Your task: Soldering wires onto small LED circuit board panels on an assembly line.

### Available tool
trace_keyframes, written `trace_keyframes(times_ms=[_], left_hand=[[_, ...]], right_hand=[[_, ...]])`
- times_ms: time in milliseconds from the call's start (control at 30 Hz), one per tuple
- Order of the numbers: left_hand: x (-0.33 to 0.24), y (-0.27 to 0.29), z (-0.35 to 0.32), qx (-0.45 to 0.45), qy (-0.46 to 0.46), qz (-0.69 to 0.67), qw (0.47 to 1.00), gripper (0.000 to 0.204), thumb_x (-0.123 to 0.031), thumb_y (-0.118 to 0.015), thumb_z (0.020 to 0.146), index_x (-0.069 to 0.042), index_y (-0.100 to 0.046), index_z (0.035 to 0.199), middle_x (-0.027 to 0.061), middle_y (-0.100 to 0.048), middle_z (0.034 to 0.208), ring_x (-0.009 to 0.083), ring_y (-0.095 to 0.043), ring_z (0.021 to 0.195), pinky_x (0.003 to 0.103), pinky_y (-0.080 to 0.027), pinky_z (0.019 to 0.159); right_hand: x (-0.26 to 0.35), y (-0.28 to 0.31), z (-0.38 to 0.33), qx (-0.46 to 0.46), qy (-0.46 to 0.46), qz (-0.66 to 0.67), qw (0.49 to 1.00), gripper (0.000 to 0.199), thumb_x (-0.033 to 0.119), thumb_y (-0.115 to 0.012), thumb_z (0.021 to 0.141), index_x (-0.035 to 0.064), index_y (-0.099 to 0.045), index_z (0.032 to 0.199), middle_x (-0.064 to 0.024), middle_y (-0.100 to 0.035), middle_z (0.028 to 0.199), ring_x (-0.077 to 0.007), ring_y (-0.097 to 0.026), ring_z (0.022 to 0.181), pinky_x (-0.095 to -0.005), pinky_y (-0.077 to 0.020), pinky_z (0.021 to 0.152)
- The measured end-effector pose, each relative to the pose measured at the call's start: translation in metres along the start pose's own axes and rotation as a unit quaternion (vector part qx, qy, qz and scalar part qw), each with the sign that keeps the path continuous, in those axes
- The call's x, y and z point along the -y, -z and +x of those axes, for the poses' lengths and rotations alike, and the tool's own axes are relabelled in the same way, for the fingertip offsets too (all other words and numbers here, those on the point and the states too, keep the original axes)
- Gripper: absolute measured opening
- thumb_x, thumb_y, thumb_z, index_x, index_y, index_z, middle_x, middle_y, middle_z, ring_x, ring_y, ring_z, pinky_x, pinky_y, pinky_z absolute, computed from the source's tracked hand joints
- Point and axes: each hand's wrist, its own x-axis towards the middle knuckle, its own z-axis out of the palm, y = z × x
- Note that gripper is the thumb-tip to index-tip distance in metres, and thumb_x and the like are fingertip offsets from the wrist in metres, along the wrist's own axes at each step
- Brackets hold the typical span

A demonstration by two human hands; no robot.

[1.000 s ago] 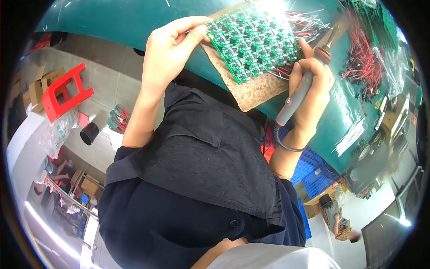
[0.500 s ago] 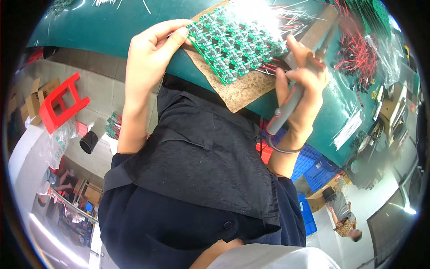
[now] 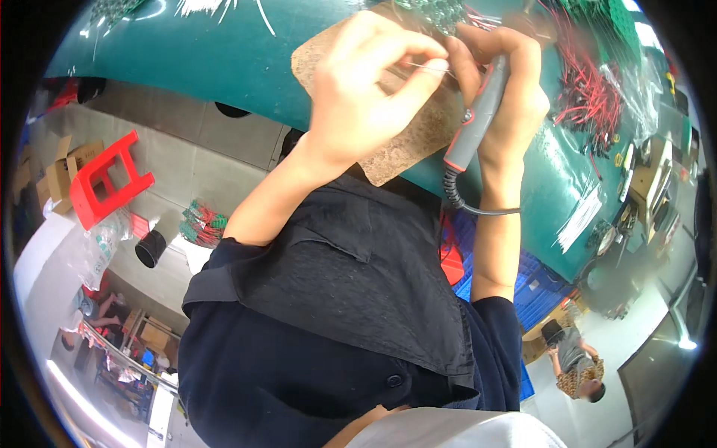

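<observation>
A thin pale wire (image 3: 427, 67) is pinched between the thumb and fingers of my left hand (image 3: 355, 93). My right hand (image 3: 520, 101) is closed around a soldering iron (image 3: 476, 123) with a grey handle and red trim. Its coiled cord runs back over my right wrist, and its tip is hidden behind my fingers. The thumb and fingertips of my right hand are close to the wire; whether they touch it I cannot tell. Beyond both hands, at the top edge, lies a panel of green circuit boards (image 3: 437, 10), partly cut off. Beneath my hands is a brown board (image 3: 399, 155).
Red and black wires (image 3: 590, 93) lie in a bundle on the green table (image 3: 224, 56) at right, beside clear plastic bags. A bunch of white wires (image 3: 579, 216) lies near the right edge. A red stool (image 3: 112, 179) stands at left. Another person (image 3: 579, 366) is at lower right.
My left hand has let go of the circuit board panel, moved right and taken the thin wire. The panel now sits farther up. My right hand with the soldering iron has moved slightly up.
</observation>
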Motion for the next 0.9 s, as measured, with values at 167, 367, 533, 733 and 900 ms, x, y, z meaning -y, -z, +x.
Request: trace_keyframes(times_ms=[167, 367, 533, 733, 900], left_hand=[[0.045, -0.008, 0.026, -0.086, -0.319, 0.068, 0.942, 0.009, -0.005, -0.072, 0.079, -0.001, -0.066, 0.085, 0.0087, -0.056, 0.077, 0.0217, -0.057, 0.072, 0.031, -0.045, 0.062], [0.043, -0.004, 0.028, -0.098, -0.299, 0.150, 0.937, 0.013, -0.009, -0.074, 0.076, 0.000, -0.065, 0.081, 0.0115, -0.058, 0.080, 0.0281, -0.059, 0.074, 0.036, -0.047, 0.063], [0.014, -0.001, 0.024, 0.004, -0.036, 0.175, 0.984, 0.015, -0.011, -0.075, 0.075, -0.002, -0.065, 0.082, 0.0123, -0.059, 0.082, 0.0292, -0.059, 0.079, 0.036, -0.047, 0.067], [0.039, -0.014, 0.024, -0.086, -0.116, 0.176, 0.974, 0.013, -0.014, -0.076, 0.068, -0.009, -0.065, 0.071, 0.0034, -0.059, 0.075, 0.0243, -0.059, 0.073, 0.035, -0.048, 0.063], [0.035, -0.009, 0.024, -0.055, -0.097, 0.173, 0.979, 0.011, -0.010, -0.074, 0.065, -0.009, -0.064, 0.071, 0.0034, -0.058, 0.075, 0.0243, -0.058, 0.073, 0.035, -0.048, 0.063]], right_hand=[[-0.004, -0.004, 0.002, -0.014, 0.019, 0.009, 1.000, 0.032, 0.012, -0.079, 0.080, 0.0049, -0.052, 0.096, -0.0072, -0.072, 0.089, -0.0077, -0.060, 0.067, -0.0235, -0.0506, 0.065], [0.002, -0.009, 0.003, -0.012, -0.033, 0.026, 0.999, 0.031, 0.010, -0.079, 0.078, 0.0079, -0.054, 0.097, -0.0040, -0.070, 0.085, -0.0156, -0.065, 0.067, -0.0283, -0.0519, 0.066], [-0.003, -0.016, 0.000, -0.035, -0.011, 0.022, 0.999, 0.028, 0.009, -0.077, 0.078, 0.0074, -0.055, 0.096, -0.0055, -0.069, 0.087, -0.0193, -0.065, 0.073, -0.0308, -0.0518, 0.069], [-0.001, -0.019, 0.001, -0.039, 0.020, -0.008, 0.999, 0.028, 0.005, -0.076, 0.076, 0.0063, -0.058, 0.097, -0.0067, -0.065, 0.087, -0.0244, -0.063, 0.078, -0.0341, -0.0504, 0.071], [0.004, -0.011, 0.003, 0.000, 0.001, 0.003, 1.000, 0.026, 0.009, -0.076, 0.079, 0.0062, -0.060, 0.098, -0.0060, -0.065, 0.090, -0.0231, -0.064, 0.080, -0.0330, -0.0504, 0.072]])
